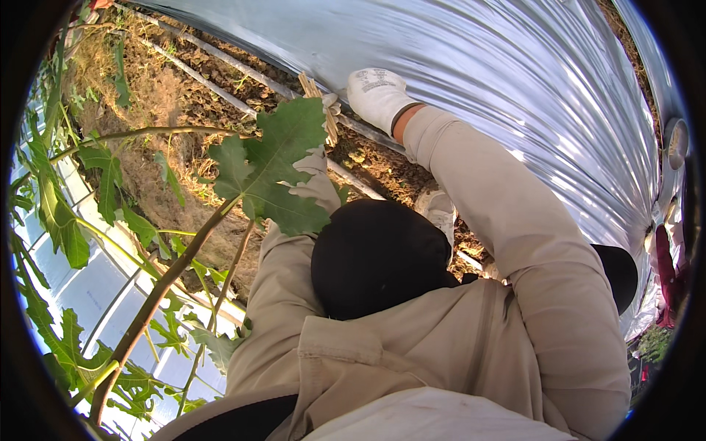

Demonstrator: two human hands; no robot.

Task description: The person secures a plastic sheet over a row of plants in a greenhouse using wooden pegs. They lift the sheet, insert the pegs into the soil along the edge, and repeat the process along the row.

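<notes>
My right hand, in a white work glove, reaches forward to the edge of a silver plastic sheet. Its fingers look curled closed, and what they hold, if anything, is hidden. Close to its left stands a small bundle of pale sticks. My left forearm runs up beneath a large green lobed leaf, which covers most or all of my left hand. Both sleeves are beige.
A leafy branch rises along the left side. Thin pipes lie across soil and dry litter. My black-clad knee is in the middle, a pale shoe beside it. Light panels show at far left.
</notes>
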